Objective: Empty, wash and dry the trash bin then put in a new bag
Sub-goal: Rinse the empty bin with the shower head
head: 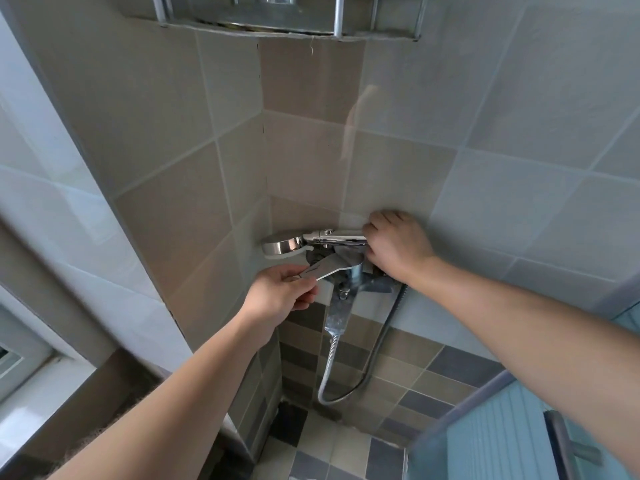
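Shower head chrome, lying sideways — right hand grips its handle; left hand pinches faucet lever.

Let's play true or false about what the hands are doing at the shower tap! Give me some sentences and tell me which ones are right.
1. The left hand holds the tap lever. True.
2. The right hand rests on the floor. False: it grips the shower head handle.
3. The shower head lies sideways above the tap. True.
4. The trash bin stands under the tap. False: no bin shows.
5. A metal hose hangs below the tap. True.
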